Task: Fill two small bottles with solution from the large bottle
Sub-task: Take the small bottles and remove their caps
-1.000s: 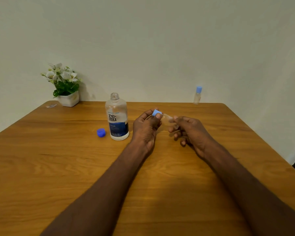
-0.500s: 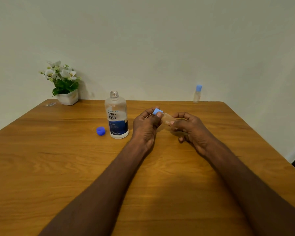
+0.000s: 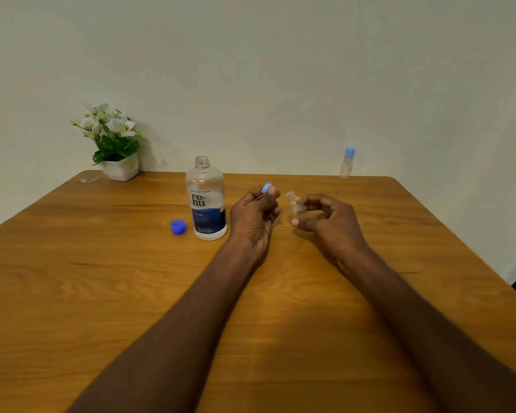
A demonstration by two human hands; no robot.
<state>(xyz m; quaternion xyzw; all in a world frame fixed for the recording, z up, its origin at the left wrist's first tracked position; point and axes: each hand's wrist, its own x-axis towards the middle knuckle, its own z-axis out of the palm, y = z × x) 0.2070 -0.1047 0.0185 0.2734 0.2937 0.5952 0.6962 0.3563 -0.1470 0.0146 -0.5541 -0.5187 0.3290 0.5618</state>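
Head cam, left to right. Small clear item (image 3: 89,179) lies flat at the far-left table corner, too small to identify. Potted plant (image 3: 113,144) with white flowers in a white pot stands beside it at the back edge, against the wall. Wooden table (image 3: 72,293) fills the lower frame.

Dark blue cap (image 3: 178,226) sits on the table just left of the large bottle (image 3: 206,204). Large bottle is upright, uncapped, "re-nu fresh" label facing the camera; liquid level hard to read through the clear plastic.

Left hand (image 3: 255,217) is just right of the large bottle, fingers curled, thumb and forefinger pinching a light blue cap (image 3: 267,188) at the top of the hand. Cap is clear of the bottle it belongs to.

Right hand (image 3: 328,217) grips the small bottle (image 3: 295,205) between thumb and curled fingers; bottle is clear, uncapped, neck tilted up and toward the left hand. A narrow gap separates the two hands. Contents of the small bottle not readable.

Second small bottle (image 3: 347,163) stands upright at the far right back edge of the table, light blue cap on, well apart from both hands.
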